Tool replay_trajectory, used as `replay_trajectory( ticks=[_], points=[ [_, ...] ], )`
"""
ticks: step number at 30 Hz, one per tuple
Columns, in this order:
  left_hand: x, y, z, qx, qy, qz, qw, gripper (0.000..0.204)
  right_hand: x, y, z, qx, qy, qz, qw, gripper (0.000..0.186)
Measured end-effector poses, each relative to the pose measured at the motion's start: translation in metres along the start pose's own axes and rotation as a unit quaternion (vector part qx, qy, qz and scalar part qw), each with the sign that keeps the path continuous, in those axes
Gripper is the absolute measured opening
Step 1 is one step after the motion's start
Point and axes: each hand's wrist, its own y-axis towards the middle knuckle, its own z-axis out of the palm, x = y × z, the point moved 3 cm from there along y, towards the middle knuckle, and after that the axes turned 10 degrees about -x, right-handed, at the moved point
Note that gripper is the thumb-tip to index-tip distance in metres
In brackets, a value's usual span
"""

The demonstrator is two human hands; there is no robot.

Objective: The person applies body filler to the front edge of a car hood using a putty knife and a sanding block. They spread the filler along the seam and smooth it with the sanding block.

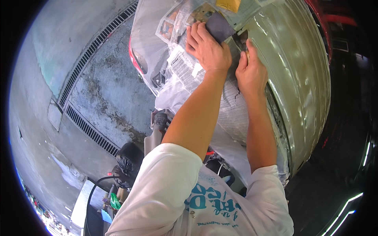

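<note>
White shirt sleeves [169, 188] fill the bottom of the view, nearest the camera, and both bare forearms run up from them toward twelve o'clock. At the top, the dark grey sanding sheet [219, 26] lies flat against the car panel; the left hand [208, 50] presses on its lower edge, fingers spread and laid flat over it rather than curled round it. From that hand the sheet lies toward one o'clock, its long side slanting from ten to four. The right hand [250, 70] sits just beside it at four o'clock, fingers pointing up and resting on the panel's seam near the sheet's lower corner — whether it pinches anything I cannot tell. The left hand is the nearer of the two to the sheet; it is already on it.

Outward from there: sheets of newspaper [185, 67] and clear plastic film [151, 37] mask the bodywork at nine o'clock, with a slip of yellow tape [228, 4] at twelve. The bare olive-grey panel [299, 70] curves away to three o'clock, glossy and streaked. Below and to the left lies a stained concrete floor [106, 94] crossed by a metal drain grate [88, 51], with a black bag [128, 157] and some clutter at seven o'clock.
</note>
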Motion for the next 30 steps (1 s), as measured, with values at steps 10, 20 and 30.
replay_trajectory(
  ticks=[10, 20, 30],
  points=[
    [-0.006, 0.008, 0.003, -0.018, -0.013, 0.010, 1.000, 0.065, -0.011, 0.021, -0.001, 0.081, 0.066, 0.070, 0.992, 0.041],
    [-0.003, 0.002, 0.001, -0.009, 0.014, -0.007, 1.000, 0.068, -0.017, 0.014, -0.015, 0.091, 0.098, 0.093, 0.987, 0.043],
    [0.002, 0.002, -0.002, -0.020, -0.032, -0.029, 0.999, 0.071, 0.011, 0.030, -0.055, 0.082, 0.011, -0.005, 0.997, 0.022]
  ],
)
